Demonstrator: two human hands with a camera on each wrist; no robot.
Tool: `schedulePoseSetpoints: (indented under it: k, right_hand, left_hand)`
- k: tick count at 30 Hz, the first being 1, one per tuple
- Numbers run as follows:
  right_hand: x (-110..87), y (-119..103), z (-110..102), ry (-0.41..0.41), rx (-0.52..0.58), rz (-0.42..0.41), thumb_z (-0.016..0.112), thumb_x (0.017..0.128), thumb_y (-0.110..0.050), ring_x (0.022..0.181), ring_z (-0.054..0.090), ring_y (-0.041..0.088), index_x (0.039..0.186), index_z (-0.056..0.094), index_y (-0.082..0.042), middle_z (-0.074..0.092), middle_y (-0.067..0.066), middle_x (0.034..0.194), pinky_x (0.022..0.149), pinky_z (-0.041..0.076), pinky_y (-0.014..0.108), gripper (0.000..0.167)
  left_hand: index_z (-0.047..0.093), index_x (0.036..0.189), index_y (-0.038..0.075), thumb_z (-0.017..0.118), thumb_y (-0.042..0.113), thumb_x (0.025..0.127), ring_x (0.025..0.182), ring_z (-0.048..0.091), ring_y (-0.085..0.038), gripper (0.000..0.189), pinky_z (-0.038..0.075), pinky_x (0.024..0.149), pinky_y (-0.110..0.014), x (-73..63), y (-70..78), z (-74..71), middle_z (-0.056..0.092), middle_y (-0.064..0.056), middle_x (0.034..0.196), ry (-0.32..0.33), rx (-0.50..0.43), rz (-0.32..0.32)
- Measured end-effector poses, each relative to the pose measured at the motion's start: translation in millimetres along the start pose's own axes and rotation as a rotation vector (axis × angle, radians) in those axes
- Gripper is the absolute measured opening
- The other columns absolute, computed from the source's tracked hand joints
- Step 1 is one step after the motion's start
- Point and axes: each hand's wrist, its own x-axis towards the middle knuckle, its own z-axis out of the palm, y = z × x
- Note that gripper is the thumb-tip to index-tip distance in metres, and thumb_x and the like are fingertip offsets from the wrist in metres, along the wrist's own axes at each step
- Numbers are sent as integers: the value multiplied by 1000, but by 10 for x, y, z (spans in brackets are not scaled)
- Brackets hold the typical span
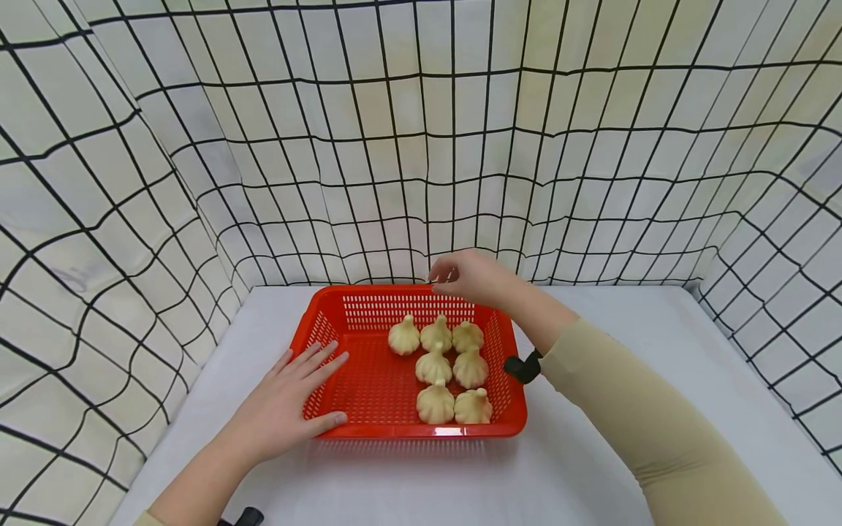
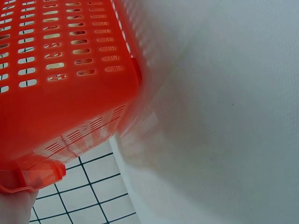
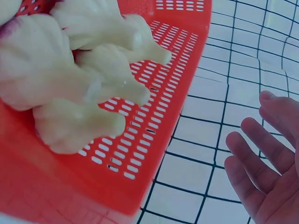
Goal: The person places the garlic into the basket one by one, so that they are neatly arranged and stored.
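Observation:
A red plastic basket [image 1: 378,372] with slotted walls stands on the white surface. Several pale garlic bulbs [image 1: 434,404] lie in its right part, necks mostly pointing up or away. My left hand [image 1: 283,409] rests on the basket's left rim with fingers spread and straight. Above the far rim, my right hand [image 1: 475,277] hangs with loosely bent fingers and nothing in them. In the right wrist view that right hand [image 3: 266,163] is apart from the basket, while garlic bulbs [image 3: 74,126] fill the basket's near corner. The left wrist view shows mostly the basket's outer wall [image 2: 70,93].
White cloth walls with a black grid net [image 1: 421,146] enclose the back and sides. The white tabletop [image 1: 625,343] extends on both sides of the basket. A dark strap piece [image 1: 522,367] is by the right sleeve, and another dark piece [image 1: 248,516] by the left forearm.

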Motion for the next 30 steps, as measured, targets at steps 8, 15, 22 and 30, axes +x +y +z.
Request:
schedulePoseSetpoints:
  k: [8, 15, 22, 30]
  right_hand:
    - [-237, 162, -92, 29, -25, 76, 70, 93, -29, 96, 63, 17, 113, 71, -19, 69, -3, 103, 81, 56, 35, 23]
    - [-492, 441, -119, 60, -33, 101, 72, 92, -27, 93, 62, 19, 108, 74, -17, 69, -1, 98, 72, 57, 33, 19]
    - [-783, 749, -107, 67, -31, 130, 72, 92, -25, 92, 62, 21, 109, 74, -14, 69, -1, 96, 68, 57, 31, 21]
    - [-1199, 1048, -138, 50, -44, 183, 73, 91, -26, 94, 63, 21, 113, 73, -15, 69, -1, 100, 72, 58, 34, 25]
  left_hand:
    - [40, 153, 24, 67, 63, 83, 146, 29, -32, 84, 12, 119, -57, -16, -7, 14, 30, -3, 161, -9, 3, -12]
    - [40, 154, 24, 67, 63, 83, 147, 27, -31, 85, 10, 120, -56, -5, -15, 13, 29, -1, 161, -8, 7, -16]
    - [40, 153, 23, 68, 62, 83, 146, 27, -32, 85, 10, 120, -56, -4, -27, 11, 29, -3, 161, -5, 11, -17]
    - [38, 154, 25, 67, 63, 84, 147, 26, -31, 85, 8, 121, -54, 4, -21, 13, 28, -2, 162, -12, 18, -11]
